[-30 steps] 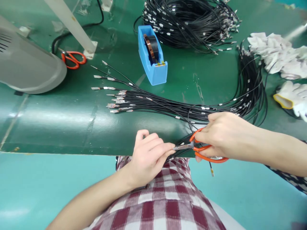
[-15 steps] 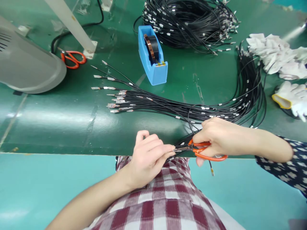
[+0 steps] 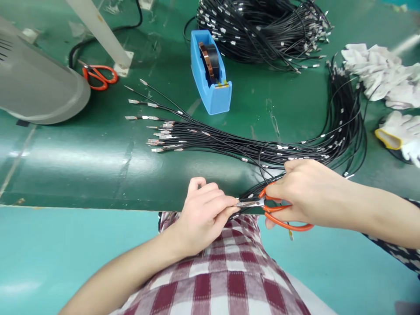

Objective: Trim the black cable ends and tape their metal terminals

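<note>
My right hand (image 3: 305,197) grips orange-handled scissors (image 3: 288,225), fingers in the loops, blades pointing left. The blade tips meet the fingertips of my left hand (image 3: 208,216), which is closed in a pinch on the end of a black cable at the table's front edge. Just what lies between the blades is too small to tell. Behind both hands a long bundle of black cables (image 3: 229,142) with white labels lies across the green table, its stripped ends fanned out at the left. One yellow-tipped cable end (image 3: 291,235) hangs below the scissors.
A blue tape dispenser (image 3: 210,74) stands behind the bundle, with a large coil of black cables (image 3: 262,35) beyond it. White gloves (image 3: 377,74) lie at the right. At the left are a second pair of orange scissors (image 3: 100,76), a grey machine housing (image 3: 42,83) and a pole (image 3: 101,33).
My right hand and the scissors have turned slightly, with the forearm further down at the right. My left hand keeps its pinch in nearly the same place. The view has shifted a little.
</note>
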A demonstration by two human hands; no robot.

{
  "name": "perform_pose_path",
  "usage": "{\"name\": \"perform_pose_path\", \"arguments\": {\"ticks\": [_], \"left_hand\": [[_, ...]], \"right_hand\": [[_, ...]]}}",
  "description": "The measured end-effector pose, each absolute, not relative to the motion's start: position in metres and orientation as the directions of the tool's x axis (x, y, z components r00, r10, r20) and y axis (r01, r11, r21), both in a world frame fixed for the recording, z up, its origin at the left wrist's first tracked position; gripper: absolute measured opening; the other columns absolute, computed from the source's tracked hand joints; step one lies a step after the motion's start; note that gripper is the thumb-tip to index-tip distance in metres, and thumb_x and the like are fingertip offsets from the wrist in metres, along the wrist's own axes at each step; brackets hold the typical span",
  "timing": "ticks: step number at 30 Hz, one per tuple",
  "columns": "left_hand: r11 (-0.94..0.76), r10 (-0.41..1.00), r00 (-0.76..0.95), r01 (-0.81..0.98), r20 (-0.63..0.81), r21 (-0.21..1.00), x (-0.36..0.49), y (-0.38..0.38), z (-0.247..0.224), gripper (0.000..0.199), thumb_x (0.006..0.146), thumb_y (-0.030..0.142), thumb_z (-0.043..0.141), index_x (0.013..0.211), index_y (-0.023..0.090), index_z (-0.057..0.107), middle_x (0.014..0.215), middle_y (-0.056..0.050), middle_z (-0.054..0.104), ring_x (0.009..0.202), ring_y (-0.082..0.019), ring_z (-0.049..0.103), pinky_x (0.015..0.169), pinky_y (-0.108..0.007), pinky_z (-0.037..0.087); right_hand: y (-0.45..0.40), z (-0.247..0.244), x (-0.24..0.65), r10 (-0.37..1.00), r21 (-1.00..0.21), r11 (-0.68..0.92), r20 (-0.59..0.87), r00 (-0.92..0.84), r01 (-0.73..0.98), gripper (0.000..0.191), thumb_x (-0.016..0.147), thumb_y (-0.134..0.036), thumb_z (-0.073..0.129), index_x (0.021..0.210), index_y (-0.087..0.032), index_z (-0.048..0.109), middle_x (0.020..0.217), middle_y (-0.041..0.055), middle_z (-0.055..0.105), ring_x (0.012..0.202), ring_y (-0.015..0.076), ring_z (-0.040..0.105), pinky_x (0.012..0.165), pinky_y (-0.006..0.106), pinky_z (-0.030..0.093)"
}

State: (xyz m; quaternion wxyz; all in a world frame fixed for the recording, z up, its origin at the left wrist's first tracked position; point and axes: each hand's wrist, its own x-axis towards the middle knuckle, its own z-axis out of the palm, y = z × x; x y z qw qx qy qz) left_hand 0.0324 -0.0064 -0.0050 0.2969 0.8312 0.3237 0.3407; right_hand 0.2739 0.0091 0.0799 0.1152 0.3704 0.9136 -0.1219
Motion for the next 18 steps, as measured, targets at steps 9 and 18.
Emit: {"name": "perform_pose_path", "arguments": {"ticks": [9,18], "left_hand": [[-0.619,0.726,0.578,0.314,0.373,0.720,0.0310,-0.0085,-0.0087,0.010,0.096,0.016,0.060,0.092,0.019,0.068,0.066,0.003,0.066,0.063,-0.012,0.051,0.077,-0.037,0.031],[-0.525,0.757,0.592,0.296,0.278,0.798,0.0291,-0.0070,-0.0042,0.009,0.093,0.015,0.064,0.086,0.019,0.069,0.066,0.004,0.067,0.061,-0.012,0.051,0.077,-0.037,0.030]], "right_hand": [[0.0106,0.0736,0.2770,0.609,-0.253,0.638,-0.413,-0.677,0.728,0.033,0.088,-0.035,0.064,0.060,-0.020,0.056,0.047,-0.0020,0.057,0.043,0.0115,0.036,0.052,0.028,0.017],[0.0100,0.0725,0.2751,0.639,-0.356,0.520,-0.441,-0.630,0.777,0.029,0.084,-0.032,0.064,0.059,-0.020,0.056,0.046,-0.0037,0.052,0.045,0.0104,0.034,0.052,0.026,0.020]]}}
